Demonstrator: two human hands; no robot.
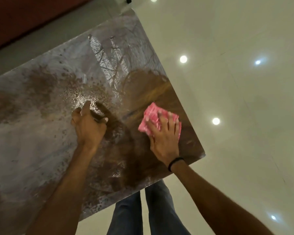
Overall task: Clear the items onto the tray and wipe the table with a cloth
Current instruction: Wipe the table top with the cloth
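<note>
- Nearest the camera, the person's legs (pixel 153 216) in blue-grey trousers stand on the pale glossy floor (pixel 236 99), just beside the near edge of the counter (pixel 32 141).
- Both bare forearms reach up and forward over the counter; a dark band (pixel 174 162) circles the right wrist.
- The right hand (pixel 165 136) lies palm down with fingers spread flat on a pink cloth (pixel 153 116), pressing it onto the counter near the right edge; the grip is flat and spread, not curled around the cloth.
- The cloth is folded into a small pad, part of it hidden under the hand, and looks slightly blurred.
- The left hand (pixel 88 122) rests on the counter to the left of the cloth, fingers curled loosely inward with the fingertips touching the surface; whether it holds anything cannot be told.
- Ahead of the left hand the mottled brown and grey top shows a wet, glistening patch (pixel 80 95) and pale smeared streaks.
- Farther off, the counter's far corner (pixel 131 11) points away, and bright ceiling lights reflect as round spots on the floor.
</note>
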